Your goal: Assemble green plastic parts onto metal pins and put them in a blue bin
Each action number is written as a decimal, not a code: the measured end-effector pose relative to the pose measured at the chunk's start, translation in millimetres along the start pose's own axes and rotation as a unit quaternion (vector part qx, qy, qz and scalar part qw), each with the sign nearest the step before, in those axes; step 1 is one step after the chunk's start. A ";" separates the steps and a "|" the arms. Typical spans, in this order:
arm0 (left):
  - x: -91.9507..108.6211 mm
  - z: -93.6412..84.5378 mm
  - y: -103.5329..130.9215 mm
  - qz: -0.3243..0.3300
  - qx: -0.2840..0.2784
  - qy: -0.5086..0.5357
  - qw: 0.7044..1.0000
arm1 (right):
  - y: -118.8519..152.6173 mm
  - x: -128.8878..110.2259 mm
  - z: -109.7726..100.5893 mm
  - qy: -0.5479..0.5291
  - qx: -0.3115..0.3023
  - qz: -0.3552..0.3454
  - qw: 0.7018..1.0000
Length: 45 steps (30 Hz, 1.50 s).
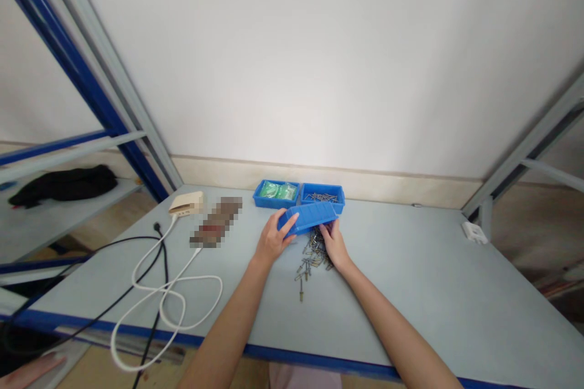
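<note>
A blue plastic bin (311, 216) is tipped over above the table, its ribbed outside turned up. My left hand (274, 237) grips its left end, thumb and fingers spread along the side. At the bin's right end my right hand (334, 244) is closed on the edge, with some fingers hidden behind it. Below the bin lies a loose heap of small metal fasteners (314, 252) that look like blind rivets. One rivet (301, 290) rests apart from the heap, nearer me. The bin hides the back of the heap.
Behind stand a blue bin (258, 201) with green packets (278, 190) and another blue bin (342, 194) with thin metal pieces. To the left are a beige box (186, 202), a pixelated item (218, 223), a white cable (182, 278) and black cables. A white adapter (474, 233) lies right.
</note>
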<state>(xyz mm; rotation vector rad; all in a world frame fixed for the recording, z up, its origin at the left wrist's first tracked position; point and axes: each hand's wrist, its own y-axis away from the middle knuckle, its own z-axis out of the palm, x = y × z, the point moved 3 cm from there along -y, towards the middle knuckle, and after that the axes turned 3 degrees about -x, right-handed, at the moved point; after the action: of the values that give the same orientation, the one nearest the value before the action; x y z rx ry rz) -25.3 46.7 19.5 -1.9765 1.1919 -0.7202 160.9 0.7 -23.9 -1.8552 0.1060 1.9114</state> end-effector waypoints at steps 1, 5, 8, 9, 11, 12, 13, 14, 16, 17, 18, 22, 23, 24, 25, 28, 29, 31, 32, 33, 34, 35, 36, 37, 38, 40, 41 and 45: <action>-2.0 -0.2 0.5 -0.001 -0.006 -0.001 1.000 | 0.1 -0.3 0.2 0.002 -0.001 -0.003 1.000; -11.0 -0.1 3.7 -0.033 -0.039 -0.014 0.999 | 1.6 -2.8 1.7 0.029 -0.021 -0.020 0.999; -13.4 -0.4 6.8 -0.026 -0.023 -0.023 0.999 | 3.5 -5.7 1.6 0.052 -0.035 -0.031 0.998; -13.4 -0.7 7.9 -0.018 -0.006 -0.026 1.000 | 4.0 -7.2 1.2 0.059 -0.038 -0.035 0.997; -13.8 -1.4 10.0 -0.011 0.028 -0.027 0.999 | 4.7 -11.5 -0.2 0.079 -0.040 -0.047 0.995; -14.6 -1.5 10.9 -0.017 0.038 -0.025 0.999 | 4.8 -14.4 -1.3 0.089 -0.037 -0.055 0.994; -15.5 -1.5 11.7 -0.026 0.046 -0.022 0.998 | 4.7 -17.8 -2.5 0.098 -0.032 -0.063 0.993; -16.4 -1.7 12.3 -0.037 0.052 -0.016 0.998 | 4.5 -21.3 -3.9 0.104 -0.026 -0.071 0.992; -17.1 -2.2 13.0 -0.054 0.065 -0.004 0.996 | 3.9 -28.2 -6.6 0.112 -0.015 -0.084 0.990; -16.8 -2.3 13.2 -0.062 0.070 0.001 0.996 | 3.6 -31.0 -8.1 0.117 -0.010 -0.087 0.989; -16.1 -2.2 13.2 -0.072 0.075 0.006 0.995 | 3.3 -33.2 -9.6 0.123 -0.004 -0.088 0.988; -10.5 1.7 13.6 -0.135 0.080 0.041 0.987 | 4.2 -37.9 -16.6 0.164 0.045 -0.080 0.982; -8.3 3.5 13.9 -0.151 0.083 0.057 0.983 | 5.2 -39.6 -17.9 0.172 0.062 -0.083 0.980; -5.9 5.2 14.3 -0.166 0.087 0.074 0.979 | 6.4 -41.9 -18.6 0.175 0.076 -0.087 0.978; -3.0 6.6 14.4 -0.178 0.096 0.093 0.975 | 7.5 -44.8 -19.0 0.173 0.085 -0.088 0.977; 8.5 6.7 11.6 -0.181 0.131 0.166 0.960 | 8.6 -57.0 -21.7 0.150 0.098 -0.072 0.981; 12.5 5.6 9.1 -0.179 0.135 0.192 0.955 | 7.8 -62.1 -25.1 0.145 0.107 -0.063 0.982; 18.6 2.8 2.5 -0.190 0.111 0.228 0.948 | 4.8 -73.2 -39.2 0.157 0.138 -0.046 0.977; 20.2 1.6 -1.0 -0.206 0.087 0.227 0.948 | 2.8 -78.5 -50.4 0.173 0.157 -0.037 0.972; 20.8 0.6 -4.0 -0.224 0.062 0.214 0.949 | 1.0 -83.2 -64.6 0.194 0.179 -0.024 0.964; 20.8 0.4 -6.7 -0.237 0.033 0.194 0.951 | -0.3 -86.9 -81.7 0.208 0.203 -0.004 0.957; 20.5 1.2 -8.8 -0.243 0.001 0.173 0.955 | -1.3 -89.6 -101.0 0.224 0.221 0.019 0.949; 20.1 3.1 -10.2 -0.240 -0.032 0.155 0.958 | -1.8 -91.4 -122.0 0.245 0.234 0.044 0.940; 19.9 6.3 -11.1 -0.231 -0.066 0.145 0.960 | -1.6 -92.8 -144.4 0.269 0.248 0.065 0.928; 20.0 10.4 -11.3 -0.220 -0.100 0.140 0.960 | -1.0 -93.4 -167.1 0.293 0.262 0.086 0.916; 21.0 19.3 -10.3 -0.201 -0.162 0.141 0.956 | 0.4 -93.2 -210.1 0.350 0.277 0.133 0.885; 21.8 23.2 -9.5 -0.198 -0.185 0.143 0.952 | 0.4 -92.3 -228.4 0.375 0.275 0.156 0.872; 23.0 31.0 -6.3 -0.216 -0.239 0.152 0.934 | -6.5 -88.2 -270.5 0.485 0.252 0.204 0.812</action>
<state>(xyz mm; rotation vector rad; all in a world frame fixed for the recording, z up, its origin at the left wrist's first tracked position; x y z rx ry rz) 10.9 36.7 8.4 -2.6603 1.1988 -1.0661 411.1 -118.7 40.4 -2.2918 1.2828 0.7725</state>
